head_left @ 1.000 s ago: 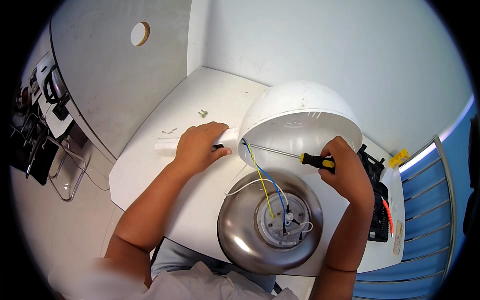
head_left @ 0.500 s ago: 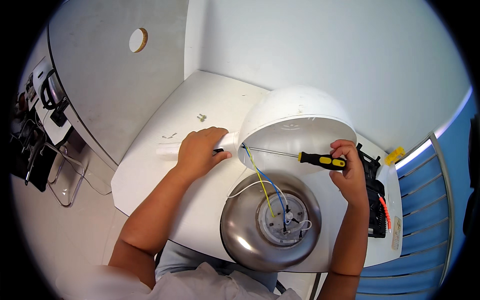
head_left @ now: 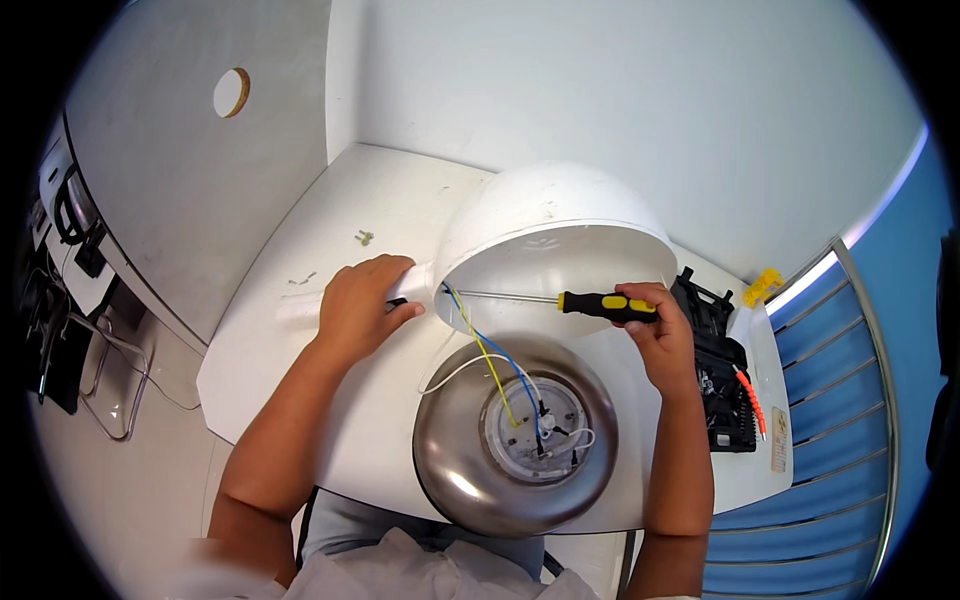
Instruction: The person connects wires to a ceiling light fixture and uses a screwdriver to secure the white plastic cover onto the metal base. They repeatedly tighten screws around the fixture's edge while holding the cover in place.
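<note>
A white dome lamp shade (head_left: 550,225) lies on its side on the white table (head_left: 330,220), its opening toward me. My left hand (head_left: 358,305) grips the white stem at the shade's left end. My right hand (head_left: 655,335) holds a screwdriver with a black and yellow handle (head_left: 608,303); its long shaft reaches left into the shade, up to the inner wall near the stem. Yellow, blue and white wires run from the shade down into a round metal base (head_left: 515,435) that lies in front of me.
Small screws (head_left: 365,238) lie on the table behind my left hand. A black tool case (head_left: 722,375) with an orange tool sits at the right, a yellow piece (head_left: 762,285) beyond it. Blue rails stand at the far right, grey cabinet at left.
My right hand and the screwdriver have risen slightly, with the shaft more level. My left hand has stayed on the stem.
</note>
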`<state>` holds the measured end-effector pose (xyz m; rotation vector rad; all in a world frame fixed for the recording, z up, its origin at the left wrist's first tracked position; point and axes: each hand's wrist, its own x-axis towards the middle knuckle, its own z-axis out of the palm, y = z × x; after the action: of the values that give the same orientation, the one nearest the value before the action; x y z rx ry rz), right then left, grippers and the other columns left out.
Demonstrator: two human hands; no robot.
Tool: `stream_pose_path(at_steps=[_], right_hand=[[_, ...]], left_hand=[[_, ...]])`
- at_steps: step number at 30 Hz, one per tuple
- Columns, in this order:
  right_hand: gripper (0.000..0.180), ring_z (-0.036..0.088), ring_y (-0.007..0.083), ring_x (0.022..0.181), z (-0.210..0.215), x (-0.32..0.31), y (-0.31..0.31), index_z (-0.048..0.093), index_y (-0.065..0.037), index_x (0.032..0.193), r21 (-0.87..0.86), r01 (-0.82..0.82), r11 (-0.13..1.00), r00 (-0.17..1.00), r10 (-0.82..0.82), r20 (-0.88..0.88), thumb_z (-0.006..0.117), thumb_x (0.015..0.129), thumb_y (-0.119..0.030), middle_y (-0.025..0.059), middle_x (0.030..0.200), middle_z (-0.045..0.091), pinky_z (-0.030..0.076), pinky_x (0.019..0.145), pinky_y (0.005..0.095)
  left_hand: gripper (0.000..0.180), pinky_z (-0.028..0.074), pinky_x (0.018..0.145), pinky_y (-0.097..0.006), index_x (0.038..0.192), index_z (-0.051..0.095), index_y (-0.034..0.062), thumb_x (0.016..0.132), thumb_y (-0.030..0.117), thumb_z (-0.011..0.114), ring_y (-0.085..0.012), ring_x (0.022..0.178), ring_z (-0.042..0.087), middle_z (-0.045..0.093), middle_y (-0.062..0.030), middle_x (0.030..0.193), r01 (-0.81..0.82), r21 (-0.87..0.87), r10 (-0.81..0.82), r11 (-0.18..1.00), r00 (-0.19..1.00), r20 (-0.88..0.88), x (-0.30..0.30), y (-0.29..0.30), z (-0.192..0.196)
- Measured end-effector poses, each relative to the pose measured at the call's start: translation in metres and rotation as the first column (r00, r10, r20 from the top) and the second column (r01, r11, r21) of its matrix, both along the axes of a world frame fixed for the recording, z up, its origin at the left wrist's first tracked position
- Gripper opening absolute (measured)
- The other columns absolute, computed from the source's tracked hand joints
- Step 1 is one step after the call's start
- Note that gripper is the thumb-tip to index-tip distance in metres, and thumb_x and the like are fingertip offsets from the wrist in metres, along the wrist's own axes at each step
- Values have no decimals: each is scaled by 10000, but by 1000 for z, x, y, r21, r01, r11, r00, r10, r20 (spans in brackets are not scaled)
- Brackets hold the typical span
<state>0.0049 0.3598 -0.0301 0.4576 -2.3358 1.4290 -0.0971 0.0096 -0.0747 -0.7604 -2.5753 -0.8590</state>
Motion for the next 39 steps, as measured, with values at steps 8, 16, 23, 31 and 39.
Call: stream_pose_path(at_steps=[8,16,23,31,39], right_hand=[[251,545,77,626,12,-1,-11,551,-25,1128,45,258,965,955,-262,143,606,934,-175,35,838,586,447,547,220],[297,516,85,697,17,4,1,460,-59,1138,114,230,967,924,-253,287,634,910,-138,40,889,571,445,622,234],[236,536,98,663,17,2,-9,446,-48,1134,-56,187,981,922,-156,353,549,955,-163,29,712,515,418,549,219],[210,462,76,546,3,-7,9,448,-58,1128,-47,248,968,909,-216,356,535,960,-151,22,722,517,382,494,229],[234,556,106,703,6,-2,-24,480,-45,1175,-337,168,926,978,-114,175,526,963,-132,67,890,569,479,604,244]], left_hand=[[460,466,739,-412,1095,607,70,717,239,806,-283,892,625,663,-72,1014,-7,-21,6,1000,999,-42,-2,-1,-4],[458,456,728,-406,1096,605,74,719,237,807,-281,884,624,662,-70,1004,26,15,-25,1000,996,-83,-5,0,-6],[464,456,733,-409,1095,602,73,716,244,809,-280,881,624,662,-68,999,2,-3,-3,1000,998,-59,-2,0,-5],[490,484,754,-406,1085,606,68,669,197,831,-324,886,625,666,-93,1001,0,31,2,1000,998,-58,-1,3,-3],[484,483,762,-401,1092,608,67,680,194,827,-321,890,625,666,-94,1007,0,32,1,1000,999,-38,-1,2,-3]])
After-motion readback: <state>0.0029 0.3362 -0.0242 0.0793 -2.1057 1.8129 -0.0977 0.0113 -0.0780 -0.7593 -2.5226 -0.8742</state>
